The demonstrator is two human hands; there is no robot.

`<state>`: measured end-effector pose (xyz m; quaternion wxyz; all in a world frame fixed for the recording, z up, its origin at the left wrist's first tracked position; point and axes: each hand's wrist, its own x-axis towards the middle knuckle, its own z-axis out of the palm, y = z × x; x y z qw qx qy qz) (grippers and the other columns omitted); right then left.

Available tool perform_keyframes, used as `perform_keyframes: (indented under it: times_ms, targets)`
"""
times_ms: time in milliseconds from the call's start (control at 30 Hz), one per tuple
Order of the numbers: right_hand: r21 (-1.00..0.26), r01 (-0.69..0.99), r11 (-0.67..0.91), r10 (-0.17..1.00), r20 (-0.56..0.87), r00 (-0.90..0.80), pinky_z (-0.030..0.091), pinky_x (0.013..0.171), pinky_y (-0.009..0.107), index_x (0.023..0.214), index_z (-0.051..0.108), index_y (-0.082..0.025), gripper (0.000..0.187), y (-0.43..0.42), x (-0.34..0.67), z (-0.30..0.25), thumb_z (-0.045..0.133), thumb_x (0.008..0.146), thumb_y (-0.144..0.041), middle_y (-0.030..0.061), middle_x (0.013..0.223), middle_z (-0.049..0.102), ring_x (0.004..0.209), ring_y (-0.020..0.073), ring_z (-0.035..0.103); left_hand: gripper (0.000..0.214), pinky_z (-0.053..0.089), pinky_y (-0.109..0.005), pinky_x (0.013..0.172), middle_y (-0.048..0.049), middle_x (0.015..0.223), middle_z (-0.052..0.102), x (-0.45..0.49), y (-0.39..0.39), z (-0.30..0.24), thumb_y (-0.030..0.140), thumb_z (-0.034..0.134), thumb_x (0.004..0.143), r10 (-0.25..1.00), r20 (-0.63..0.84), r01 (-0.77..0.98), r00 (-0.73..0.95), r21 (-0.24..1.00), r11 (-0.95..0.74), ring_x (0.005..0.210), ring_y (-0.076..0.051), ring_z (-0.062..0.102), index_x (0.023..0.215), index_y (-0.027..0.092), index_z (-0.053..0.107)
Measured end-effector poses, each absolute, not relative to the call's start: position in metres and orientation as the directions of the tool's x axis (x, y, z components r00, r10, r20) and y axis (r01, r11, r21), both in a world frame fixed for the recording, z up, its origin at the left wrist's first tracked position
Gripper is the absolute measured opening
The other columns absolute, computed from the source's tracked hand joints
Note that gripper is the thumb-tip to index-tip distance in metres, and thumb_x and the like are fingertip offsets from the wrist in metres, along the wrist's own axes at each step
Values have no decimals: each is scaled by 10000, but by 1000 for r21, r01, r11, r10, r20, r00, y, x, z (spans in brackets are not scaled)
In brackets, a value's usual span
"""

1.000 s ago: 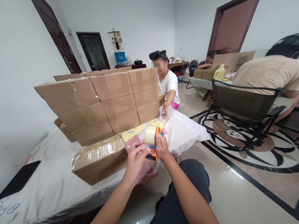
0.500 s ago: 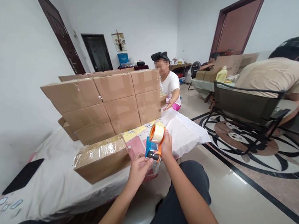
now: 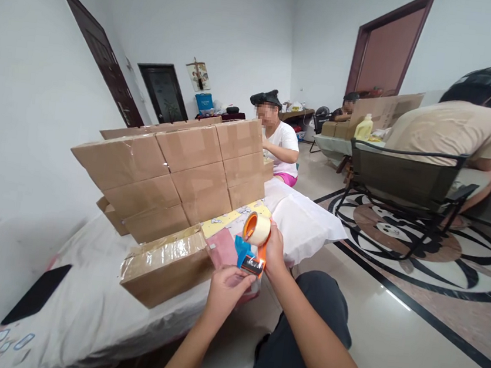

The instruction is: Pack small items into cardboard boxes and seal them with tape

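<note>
A tape dispenser (image 3: pixel 255 243), orange and blue with a roll of pale tape, is gripped in my right hand (image 3: pixel 275 249) above the table's near edge. Right below its black roller, my left hand (image 3: pixel 228 288) has thumb and fingers pinched together at the dispenser's cutting end. Whatever is between those fingertips is too small to make out. To the left of my hands, a taped cardboard box (image 3: pixel 168 264) lies on the cloth-covered table (image 3: pixel 94 302). Behind it rises a stack of cardboard boxes (image 3: pixel 196 184), several of them sealed with clear tape.
A black flat pad (image 3: pixel 36 295) lies at the table's left. White sheeting (image 3: pixel 302 211) hangs over the right edge. Across the table sits a person in a white shirt (image 3: pixel 283 147). At right, another person (image 3: pixel 449 127) sits in a folding chair (image 3: pixel 405 178).
My hands and the dispenser have dropped slightly, and the dispenser has turned a little. Across the table, the person's hand has gone from reaching out to near the chest.
</note>
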<state>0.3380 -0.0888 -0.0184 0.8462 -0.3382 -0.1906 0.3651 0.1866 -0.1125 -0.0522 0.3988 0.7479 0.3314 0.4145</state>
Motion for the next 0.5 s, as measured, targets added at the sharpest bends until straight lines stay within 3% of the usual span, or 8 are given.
perform_keyframes:
  times_ms: [267, 500]
  targets:
    - [-725, -526, 444, 776, 19, 630, 561, 543, 327, 829, 627, -205, 360, -95, 340, -16, 521, 800, -548, 30, 633, 683, 583, 213, 655, 256, 518, -280, 583, -47, 613, 709, 188, -117, -38, 432, 718, 703, 824, 230, 130, 518, 931, -341, 587, -183, 639, 625, 188, 723]
    - [-771, -454, 447, 740, 34, 672, 547, 521, 317, 780, 604, -215, 286, -92, 344, -29, 519, 801, -487, 21, 606, 670, 540, 200, 642, 382, 419, -245, 444, -33, 578, 673, 189, -113, -37, 552, 699, 698, 816, 106, 182, 569, 951, -250, 439, -129, 523, 666, 172, 703]
